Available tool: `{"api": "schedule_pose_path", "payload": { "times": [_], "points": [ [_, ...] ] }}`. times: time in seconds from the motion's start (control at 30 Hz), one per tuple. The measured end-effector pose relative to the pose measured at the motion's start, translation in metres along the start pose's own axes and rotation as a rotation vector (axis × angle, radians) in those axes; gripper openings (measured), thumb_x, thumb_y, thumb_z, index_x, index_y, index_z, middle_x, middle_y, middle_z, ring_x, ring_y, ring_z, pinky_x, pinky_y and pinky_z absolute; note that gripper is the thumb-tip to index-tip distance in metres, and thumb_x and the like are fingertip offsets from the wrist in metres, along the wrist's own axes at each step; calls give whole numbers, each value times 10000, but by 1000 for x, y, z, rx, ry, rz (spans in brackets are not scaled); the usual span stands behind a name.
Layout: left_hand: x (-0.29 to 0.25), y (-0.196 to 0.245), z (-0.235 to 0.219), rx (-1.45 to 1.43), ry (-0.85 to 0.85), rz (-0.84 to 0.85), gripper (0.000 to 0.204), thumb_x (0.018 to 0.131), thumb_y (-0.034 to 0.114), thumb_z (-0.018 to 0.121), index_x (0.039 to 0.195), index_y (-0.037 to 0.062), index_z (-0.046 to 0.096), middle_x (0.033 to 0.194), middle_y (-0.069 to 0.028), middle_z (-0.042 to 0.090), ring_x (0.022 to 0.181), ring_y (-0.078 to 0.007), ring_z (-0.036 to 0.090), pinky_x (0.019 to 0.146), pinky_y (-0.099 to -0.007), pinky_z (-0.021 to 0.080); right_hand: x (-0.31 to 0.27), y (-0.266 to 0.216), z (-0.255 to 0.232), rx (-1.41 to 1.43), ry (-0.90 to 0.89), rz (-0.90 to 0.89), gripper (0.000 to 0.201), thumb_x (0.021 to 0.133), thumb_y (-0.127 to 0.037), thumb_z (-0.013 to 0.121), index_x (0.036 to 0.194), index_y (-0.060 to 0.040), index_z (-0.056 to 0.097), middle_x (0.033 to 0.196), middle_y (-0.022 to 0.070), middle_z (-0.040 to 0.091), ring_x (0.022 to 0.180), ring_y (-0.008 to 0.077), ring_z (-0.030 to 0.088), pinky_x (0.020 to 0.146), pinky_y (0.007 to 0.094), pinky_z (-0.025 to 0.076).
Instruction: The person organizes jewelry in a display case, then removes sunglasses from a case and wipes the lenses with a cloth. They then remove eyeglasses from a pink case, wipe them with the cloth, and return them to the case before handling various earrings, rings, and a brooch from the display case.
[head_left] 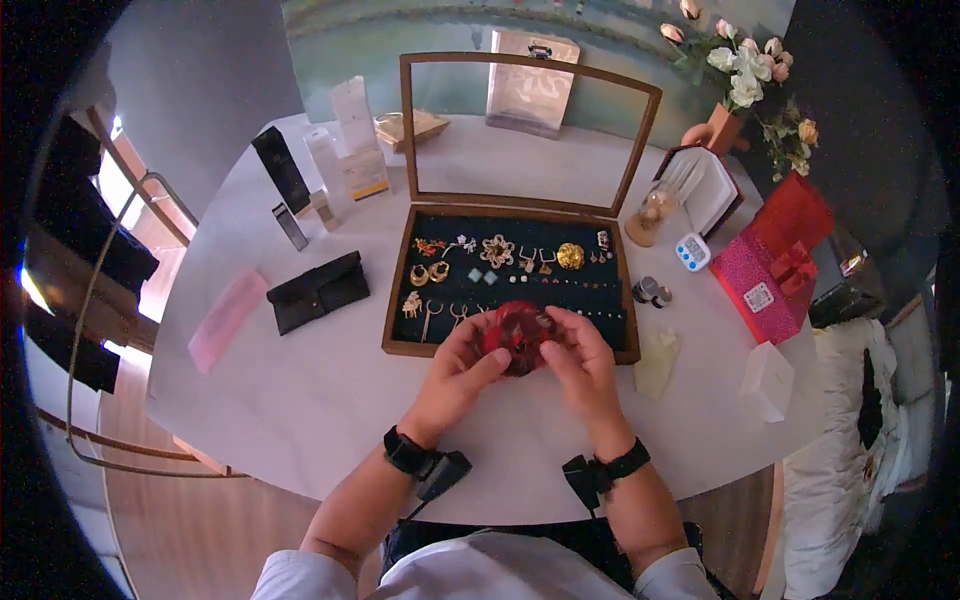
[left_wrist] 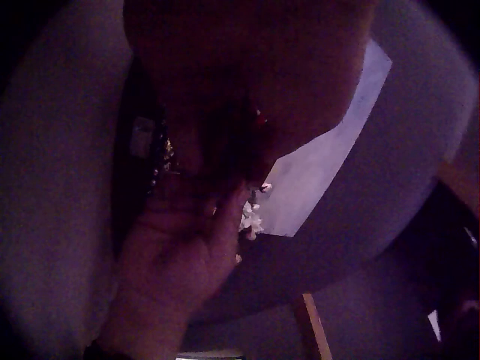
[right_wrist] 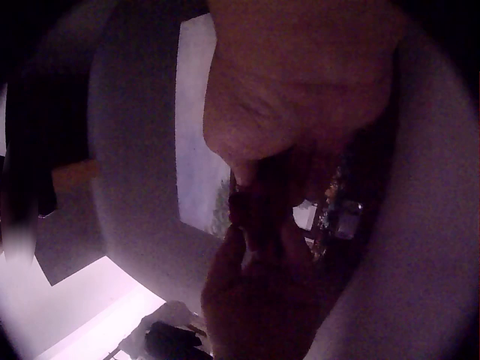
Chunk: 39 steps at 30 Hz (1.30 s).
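A dark red, flower-like object [head_left: 520, 338] is held in front of the jewelry case [head_left: 510, 210], over its lower edge. My left hand [head_left: 462, 368] grips its left side, thumb on the near face. On the other side my right hand [head_left: 583, 368] pinches it between thumb and fingers. Both wrist views are dark; the left wrist view shows the left hand [left_wrist: 255, 75] and the right wrist view the right hand [right_wrist: 292, 97] around the dark object. Rings, earrings and brooches lie in rows on the case's dark lining, its glass lid raised.
Left on the table [head_left: 300, 420] are a black pouch [head_left: 320, 292], a pink strip [head_left: 228, 318] and several upright boxes. To the right stand a small timer [head_left: 692, 252], a pink-red gift box [head_left: 765, 275], a white box [head_left: 768, 382] and a flower vase [head_left: 726, 128].
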<state>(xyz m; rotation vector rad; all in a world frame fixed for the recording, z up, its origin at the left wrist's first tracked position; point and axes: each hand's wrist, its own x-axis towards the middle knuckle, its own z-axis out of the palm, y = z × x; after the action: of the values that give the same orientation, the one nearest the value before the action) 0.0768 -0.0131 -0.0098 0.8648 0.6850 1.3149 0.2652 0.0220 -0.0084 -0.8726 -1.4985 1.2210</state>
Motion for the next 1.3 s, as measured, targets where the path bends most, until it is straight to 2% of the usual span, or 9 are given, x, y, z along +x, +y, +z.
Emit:
{"api": "schedule_pose_path", "payload": {
  "times": [0.33,0.4,0.53,0.63,0.83,1.03,1.1,1.23,1.3],
  "points": [
    [2,-2,1,-12,21,85,497,964,103,644,1406,-8,444,1247,-84,632,1087,-150,623,964,-319,511,2,8,-1,-44,35,33,429,898,-109,717,1282,-22,546,1162,67,652,1031,126,625,893,277,516],
    [2,-5,-5,62,-15,-11,434,971,107,637,1370,-11,511,1202,-64,661,1058,-133,629,966,-313,504,2,5,1,142,31,18,438,892,-102,720,1288,-33,547,1126,60,658,975,123,635,854,274,529],
    [1,-2,-5,164,-29,13,360,965,104,636,1306,1,583,1199,-55,673,1090,-156,629,972,-319,500,3,2,1,223,32,43,373,888,-95,721,1234,-43,593,1070,52,670,917,125,646,814,279,542],
    [-3,0,-1,214,-21,75,413,931,91,686,1320,9,574,1202,-45,673,1073,-147,632,964,-310,498,1,2,-3,157,57,114,304,882,-71,716,1171,-36,630,1024,51,681,886,126,652,793,280,546],
    [-7,-1,5,230,-32,182,507,866,-14,736,1338,3,552,1202,-45,653,1091,-130,610,979,-307,481,-2,7,-6,-192,127,-124,307,852,-19,721,1148,-15,639,1013,48,682,911,132,654,813,273,542],
    [-9,1,1,562,-72,269,451,870,19,729,1291,-12,572,1186,-78,663,1061,-160,640,941,-314,510,-2,-17,-2,231,16,35,292,831,17,715,1110,-25,640,1174,78,617,1070,152,604,874,285,520],
    [-9,7,5,746,-129,358,426,874,-6,698,1284,7,580,1255,-120,608,1089,-198,633,923,-322,522,1,-8,-9,47,-67,-94,247,812,34,719,1028,-45,629,1207,78,595,1110,148,582,890,284,512],
    [-6,0,1,772,-115,481,418,865,-22,687,1269,41,603,1314,-147,552,1156,-250,602,913,-337,528,3,-1,-12,118,-66,-186,232,773,52,726,939,-62,611,1206,90,611,1106,181,601,898,298,512],
    [-5,2,2,771,-96,567,366,860,-58,660,1204,54,602,1356,-159,531,1204,-292,567,929,-369,520,3,-2,-15,-187,-102,-353,266,731,78,729,897,-89,606,1244,140,615,1144,256,611,907,322,513]
  ]
}}
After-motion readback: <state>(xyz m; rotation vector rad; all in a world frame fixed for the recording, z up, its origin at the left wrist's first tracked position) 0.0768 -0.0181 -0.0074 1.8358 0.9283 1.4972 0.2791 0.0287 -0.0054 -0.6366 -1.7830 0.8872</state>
